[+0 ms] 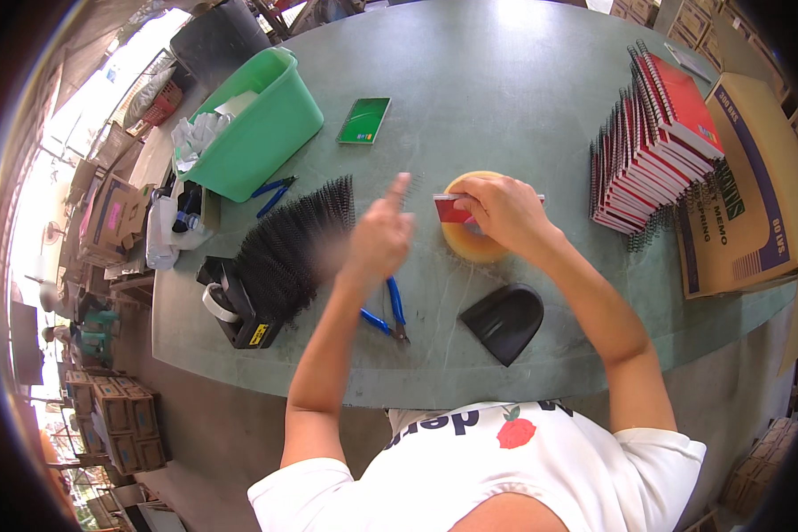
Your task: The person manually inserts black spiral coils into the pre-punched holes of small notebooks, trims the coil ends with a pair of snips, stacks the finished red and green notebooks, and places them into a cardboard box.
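The right hand [504,211] is curled down over a small red notebook [452,211], its fingers pinching the book's edge and pressing it onto a round yellow pad [470,241] that lies on the grey-green table [505,89]; the left hand [379,235] is raised above the table and blurred, the forefinger stretched up and the other fingers loosely folded, holding nothing that can be made out; just below that hand lie blue-handled pliers [390,315], and left of it a heap of black wire binding coils [297,244]; a black tape dispenser [235,306] sits at the coils' lower left, near the table edge; a black scoop-shaped piece [504,321] rests close under the right forearm; a second pair of blue-handled pliers [273,193] lies beside a green plastic bin [266,133] holding crumpled white paper; a small green booklet [363,121] lies flat farther out, well apart from the hands; to the right stands a leaning row of red spiral-bound notebooks [652,146], and beside them a flat brown cardboard box [749,186] with dark blue bands and printing; stacked brown cartons [120,417] stand on the floor at the lower left.
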### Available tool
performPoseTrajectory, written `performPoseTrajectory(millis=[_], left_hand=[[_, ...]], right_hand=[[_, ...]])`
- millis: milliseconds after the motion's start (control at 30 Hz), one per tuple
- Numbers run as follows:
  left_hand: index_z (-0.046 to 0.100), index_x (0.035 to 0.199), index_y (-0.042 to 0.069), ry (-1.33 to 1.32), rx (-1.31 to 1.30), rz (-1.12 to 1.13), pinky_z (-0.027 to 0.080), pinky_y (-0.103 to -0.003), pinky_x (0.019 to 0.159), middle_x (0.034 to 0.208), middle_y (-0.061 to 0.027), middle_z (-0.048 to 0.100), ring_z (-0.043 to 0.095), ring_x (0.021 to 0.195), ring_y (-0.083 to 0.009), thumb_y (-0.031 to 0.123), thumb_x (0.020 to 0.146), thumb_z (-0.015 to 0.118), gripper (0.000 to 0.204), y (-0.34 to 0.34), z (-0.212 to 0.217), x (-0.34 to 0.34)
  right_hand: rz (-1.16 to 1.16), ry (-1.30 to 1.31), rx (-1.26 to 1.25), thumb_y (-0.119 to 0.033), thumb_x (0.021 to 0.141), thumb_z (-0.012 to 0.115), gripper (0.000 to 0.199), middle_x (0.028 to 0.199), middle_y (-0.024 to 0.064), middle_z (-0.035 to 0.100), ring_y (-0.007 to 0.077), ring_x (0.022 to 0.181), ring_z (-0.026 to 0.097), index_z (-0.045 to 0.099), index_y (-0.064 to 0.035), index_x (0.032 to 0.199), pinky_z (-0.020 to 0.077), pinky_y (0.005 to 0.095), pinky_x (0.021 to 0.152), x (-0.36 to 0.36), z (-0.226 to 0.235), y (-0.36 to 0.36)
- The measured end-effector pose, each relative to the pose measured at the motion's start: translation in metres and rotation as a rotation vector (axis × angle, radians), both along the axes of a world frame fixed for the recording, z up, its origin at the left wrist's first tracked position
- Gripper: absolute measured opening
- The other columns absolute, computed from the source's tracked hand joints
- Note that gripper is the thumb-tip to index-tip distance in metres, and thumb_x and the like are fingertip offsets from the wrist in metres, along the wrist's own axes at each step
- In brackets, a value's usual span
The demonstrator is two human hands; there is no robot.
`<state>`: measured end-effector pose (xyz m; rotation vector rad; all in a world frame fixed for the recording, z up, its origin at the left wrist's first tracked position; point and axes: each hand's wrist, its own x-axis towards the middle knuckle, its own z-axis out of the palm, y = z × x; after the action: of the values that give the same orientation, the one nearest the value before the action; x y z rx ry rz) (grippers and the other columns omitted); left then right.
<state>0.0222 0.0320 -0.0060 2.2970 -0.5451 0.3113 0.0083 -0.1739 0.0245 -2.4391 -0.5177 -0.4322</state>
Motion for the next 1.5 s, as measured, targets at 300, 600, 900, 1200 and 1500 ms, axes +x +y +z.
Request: performPoseTrajectory(millis=[300, 600, 900, 1200, 1500], left_hand=[[0.063, 0.106, 0.005, 0.207, -0.339, 0.014, 0.041, -0.023, 0.054, 0.070, -0.0020, 0.057, 0.048, 0.059, -0.0069, 0.020, 0.093, 0.055, 0.022, -0.018, 0.021, -0.033], [0.063, 0.093, 0.001, 0.096, -0.217, 0.110, 0.042, -0.025, 0.055, 0.071, -0.0073, 0.059, 0.049, 0.056, -0.0102, 0.021, 0.090, 0.059, 0.021, -0.028, 0.019, -0.035], [0.060, 0.091, 0.001, 0.307, -0.159, -0.044, 0.042, -0.025, 0.054, 0.079, -0.0063, 0.061, 0.050, 0.057, -0.0095, 0.018, 0.077, 0.072, 0.025, -0.003, 0.024, -0.018], [0.060, 0.086, 0.006, -0.517, 0.099, 0.066, 0.044, -0.030, 0.059, 0.078, -0.0058, 0.057, 0.053, 0.065, -0.0228, 0.018, 0.079, 0.067, 0.016, -0.024, 0.040, -0.020], [0.041, 0.133, 0.016, 0.211, 0.190, -0.375, 0.049, -0.042, 0.071, 0.101, -0.0177, 0.056, 0.059, 0.078, -0.0344, 0.011, 0.078, 0.063, 0.059, -0.080, -0.031, -0.110]], right_hand=[[-0.007, 0.130, 0.007, -0.012, 0.081, 0.057, 0.018, 0.082, 0.0096, 0.067, 0.0268, 0.079, 0.063, 0.069, -0.0090, 0.094, 0.0491, 0.0372, 0.069, -0.005, 0.011, -0.005], [0.037, 0.188, 0.016, -0.007, 0.077, 0.057, 0.021, 0.082, 0.0107, 0.068, 0.0258, 0.076, 0.064, 0.070, -0.0086, 0.093, 0.0491, 0.0374, 0.068, -0.007, 0.014, -0.003], [0.111, -0.049, -0.076, -0.011, 0.078, 0.059, 0.019, 0.083, 0.0098, 0.066, 0.0270, 0.078, 0.063, 0.062, -0.0082, 0.097, 0.0461, 0.0375, 0.068, -0.009, 0.001, 0.000], [0.229, -0.010, 0.199, 0.001, 0.074, 0.062, 0.020, 0.085, 0.0103, 0.055, 0.0318, 0.080, 0.059, 0.050, -0.0064, 0.089, 0.0450, 0.0393, 0.067, -0.004, 0.000, 0.005], [0.085, 0.208, 0.085, 0.004, 0.073, 0.064, 0.021, 0.082, 0.0079, 0.063, 0.0204, 0.076, 0.062, 0.062, -0.0031, 0.092, 0.0501, 0.0298, 0.071, -0.005, 0.024, -0.025]])
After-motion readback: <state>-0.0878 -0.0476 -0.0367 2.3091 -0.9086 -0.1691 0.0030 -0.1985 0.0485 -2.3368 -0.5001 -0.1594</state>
